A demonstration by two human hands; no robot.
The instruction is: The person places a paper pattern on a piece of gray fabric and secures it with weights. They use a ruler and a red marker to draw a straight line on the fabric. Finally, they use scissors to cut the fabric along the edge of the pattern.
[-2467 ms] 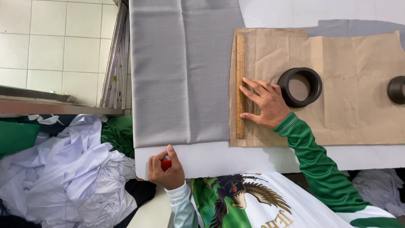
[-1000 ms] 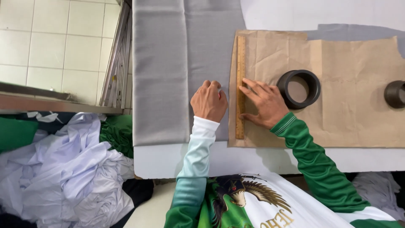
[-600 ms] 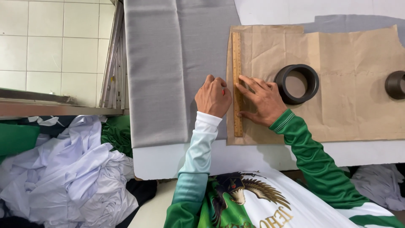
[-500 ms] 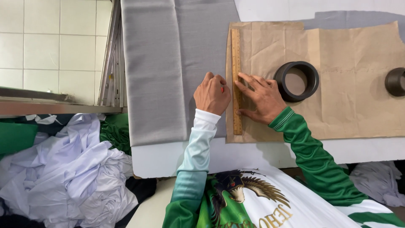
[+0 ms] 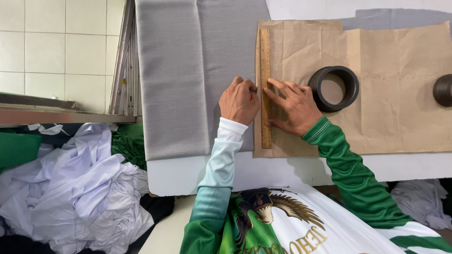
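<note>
A wooden ruler (image 5: 265,56) lies upright along the left edge of a brown paper pattern (image 5: 391,94), which rests on grey fabric (image 5: 188,70) spread over a white table (image 5: 188,174). My right hand (image 5: 293,106) presses flat on the ruler's lower half, fingers spread. My left hand (image 5: 239,99) is closed around a small red chalk piece (image 5: 250,96), its tip against the ruler's left edge on the grey fabric.
A black ring weight (image 5: 333,88) sits on the paper right of my right hand; a second dark weight (image 5: 443,89) is at the right edge. Piled white and green cloth (image 5: 70,188) lies lower left, below a tiled wall (image 5: 56,42).
My left hand came up from the table's front edge with the red chalk to the ruler's left side, beside my right hand. The right hand stayed pressed on the ruler.
</note>
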